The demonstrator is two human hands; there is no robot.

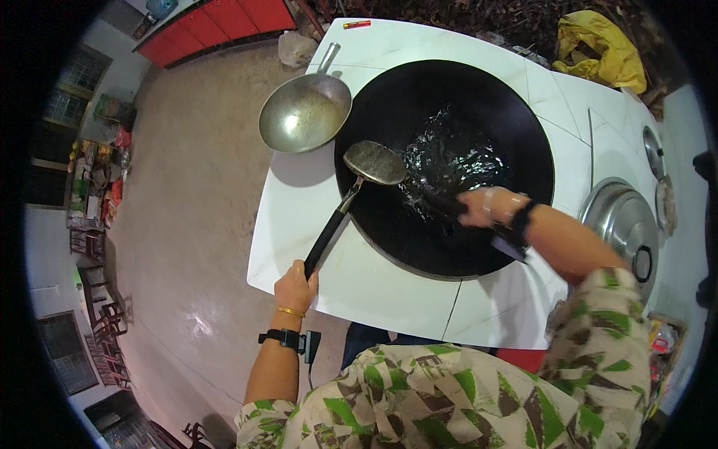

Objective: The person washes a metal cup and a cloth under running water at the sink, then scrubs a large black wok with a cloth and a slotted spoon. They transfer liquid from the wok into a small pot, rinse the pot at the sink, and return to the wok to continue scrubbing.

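Observation:
My left hand grips the black handle of a long wok utensil, at the near left edge of the counter. Its rounded, dull grey metal head is over the left rim of a large black wok. Disturbed, glinting water lies in the wok's middle. My right hand reaches low into the wok from the right, blurred by motion. Its fingers curl around a dark object, too blurred to name. A smaller steel wok sits beside the big one at the upper left, its handle pointing away.
The big wok is set into a white tiled counter. A domed metal lid stands at right. A yellow bag and a small red battery-like cylinder are along the far side. Red cabinets stand beyond the floor at upper left.

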